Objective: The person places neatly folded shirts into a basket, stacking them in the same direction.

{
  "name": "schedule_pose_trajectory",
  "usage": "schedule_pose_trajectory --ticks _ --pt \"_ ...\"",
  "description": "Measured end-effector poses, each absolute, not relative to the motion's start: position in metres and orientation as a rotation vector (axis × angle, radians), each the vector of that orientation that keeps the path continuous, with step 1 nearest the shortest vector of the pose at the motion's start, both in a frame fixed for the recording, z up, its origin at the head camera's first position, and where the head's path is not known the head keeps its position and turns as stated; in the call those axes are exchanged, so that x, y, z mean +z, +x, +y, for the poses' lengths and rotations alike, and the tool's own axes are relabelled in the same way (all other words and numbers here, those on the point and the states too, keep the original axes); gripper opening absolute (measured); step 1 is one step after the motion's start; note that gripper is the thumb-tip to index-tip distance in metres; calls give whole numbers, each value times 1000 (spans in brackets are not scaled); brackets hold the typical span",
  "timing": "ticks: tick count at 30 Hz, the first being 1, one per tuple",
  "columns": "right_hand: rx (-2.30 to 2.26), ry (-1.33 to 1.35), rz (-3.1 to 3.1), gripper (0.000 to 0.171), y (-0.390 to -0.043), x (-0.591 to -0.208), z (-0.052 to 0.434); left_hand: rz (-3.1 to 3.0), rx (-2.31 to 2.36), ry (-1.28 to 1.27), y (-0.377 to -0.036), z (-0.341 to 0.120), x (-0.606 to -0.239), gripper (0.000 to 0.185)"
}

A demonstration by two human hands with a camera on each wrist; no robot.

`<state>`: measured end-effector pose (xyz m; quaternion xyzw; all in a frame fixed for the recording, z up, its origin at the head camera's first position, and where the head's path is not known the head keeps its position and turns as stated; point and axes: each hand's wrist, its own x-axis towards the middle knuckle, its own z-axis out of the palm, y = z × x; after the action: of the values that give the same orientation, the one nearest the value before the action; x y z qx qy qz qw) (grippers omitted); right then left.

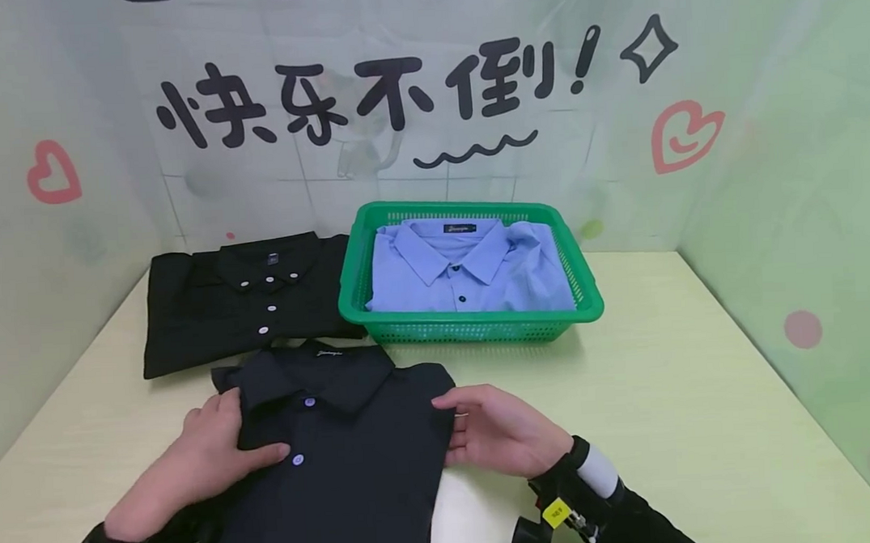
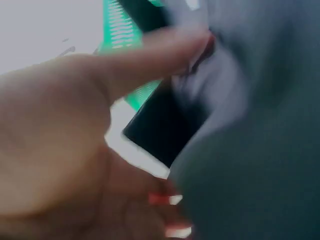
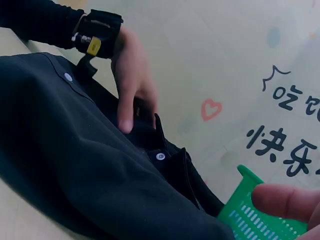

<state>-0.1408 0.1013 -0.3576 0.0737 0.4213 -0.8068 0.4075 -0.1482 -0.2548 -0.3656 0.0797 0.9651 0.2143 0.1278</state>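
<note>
The pale green tabletop [image 1: 688, 390] carries all the things, and behind it stands a light wall [image 1: 71, 117] with black writing and pink hearts. On the near part of the tabletop lies the dark navy shirt [image 1: 342, 470], folded, with the front side up. Its long axis goes from the person toward the wall: the collar [image 1: 323, 373] points away from the person and toward the basket, and the row of white buttons goes down the middle to the lower edge of the head view. The green basket [image 1: 589, 297] stands behind the shirt, a little to the right, and a folded light blue shirt [image 1: 472, 278] lies inside it, with the collar also toward the wall. To the left of the basket, just beside it, a folded black shirt [image 1: 240, 304] lies flat, and its near edge is close to the navy collar. The left hand [image 1: 210, 455] holds the left shoulder part of the navy shirt; the thumb lies on top of the cloth beside a button and the other fingers curl at the edge under it. The right hand [image 1: 496, 431] holds the right edge of the same shirt, just under the shoulder, with the fingers bent around the fold. On both wrists there are black straps.
</note>
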Motion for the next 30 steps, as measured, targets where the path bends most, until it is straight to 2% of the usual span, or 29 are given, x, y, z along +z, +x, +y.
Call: schedule_pose_trajectory --ticks 3,9,13,17,21,25,28,30 --pt "-2049 224 1081 41 -143 -358 107 2724 750 211 -149 -269 -358 102" --pt "-2037 225 1106 39 -146 -357 109 2826 887 42 -154 -301 -355 62" --pt "-2045 247 1106 46 -145 -355 108 2766 904 -104 -159 -305 -361 73" --pt "-2044 238 1118 50 -143 -354 106 2624 914 -129 -163 -301 -364 107" --pt "-2028 195 1117 38 -143 -356 105 2537 1004 -79 -164 -294 -368 91" --pt "-1995 151 1122 23 -143 -359 104 2471 1024 -60 -163 -291 -368 86" --pt "-1987 134 1115 24 -142 -360 104 2429 1038 -36 -163 -290 -366 85" --pt "-1992 120 1097 30 -142 -361 104 2375 1102 -7 -162 -289 -366 79"
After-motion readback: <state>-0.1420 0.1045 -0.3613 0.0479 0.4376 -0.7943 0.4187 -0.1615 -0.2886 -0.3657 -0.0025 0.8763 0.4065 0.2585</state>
